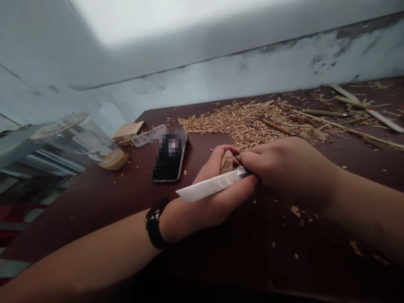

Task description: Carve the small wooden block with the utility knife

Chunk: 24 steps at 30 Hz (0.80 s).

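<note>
My left hand [210, 198], with a black watch [155, 222] on the wrist, grips a small pale piece of wood [226, 162] that pokes up between thumb and fingers. My right hand [285, 168] holds a knife whose flat white blade [210, 188] points left across the left hand, its edge against the wood. Both hands rest low over the dark red table [94, 198].
A phone [168, 158] lies face up left of the hands. A heap of wood shavings [243, 120] spreads behind them, with sticks and carving tools [328, 112] at the far right. Wood blocks [128, 131], a small clear box and a clear jar [85, 141] on its side sit at the left edge.
</note>
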Available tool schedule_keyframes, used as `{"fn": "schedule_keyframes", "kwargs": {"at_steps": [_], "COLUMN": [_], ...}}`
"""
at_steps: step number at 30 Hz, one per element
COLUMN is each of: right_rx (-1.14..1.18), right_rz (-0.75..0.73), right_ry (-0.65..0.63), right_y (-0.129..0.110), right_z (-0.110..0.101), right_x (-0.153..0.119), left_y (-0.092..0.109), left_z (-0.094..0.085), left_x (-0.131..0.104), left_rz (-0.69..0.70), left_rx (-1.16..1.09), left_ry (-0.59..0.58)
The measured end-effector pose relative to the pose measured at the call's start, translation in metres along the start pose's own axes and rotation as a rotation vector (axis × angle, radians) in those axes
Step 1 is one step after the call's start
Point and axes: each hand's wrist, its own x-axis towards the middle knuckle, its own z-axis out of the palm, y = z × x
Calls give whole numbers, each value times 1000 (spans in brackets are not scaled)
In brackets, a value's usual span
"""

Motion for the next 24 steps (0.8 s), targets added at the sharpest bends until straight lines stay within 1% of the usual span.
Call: {"fn": "schedule_keyframes", "kwargs": {"at_steps": [3,7,11,13,14,16,19,21,24], "right_rx": [-21,-45,-61,-41,-22,35,121,148,122], "right_rz": [66,72,191,208,192,124,21,-2,10], "right_ry": [15,47,-1,1,9,25,9,-16,-39], "right_y": [-1,-6,-11,-10,-9,-5,-1,-1,-3], "right_z": [1,3,2,2,2,2,2,0,-2], "right_x": [1,2,2,2,2,1,-1,-2,-2], "left_y": [-3,-9,-14,-14,-13,-9,-1,3,4], "left_z": [4,9,10,9,8,5,-1,-5,-7], "left_x": [-1,1,6,8,9,9,6,3,1], "left_rz": [-31,-11,47,70,72,46,-54,-91,-56], "left_rx": [-80,-249,-249,-227,-216,-192,-128,-65,13], "left_ry": [73,107,184,206,191,124,25,12,7]}}
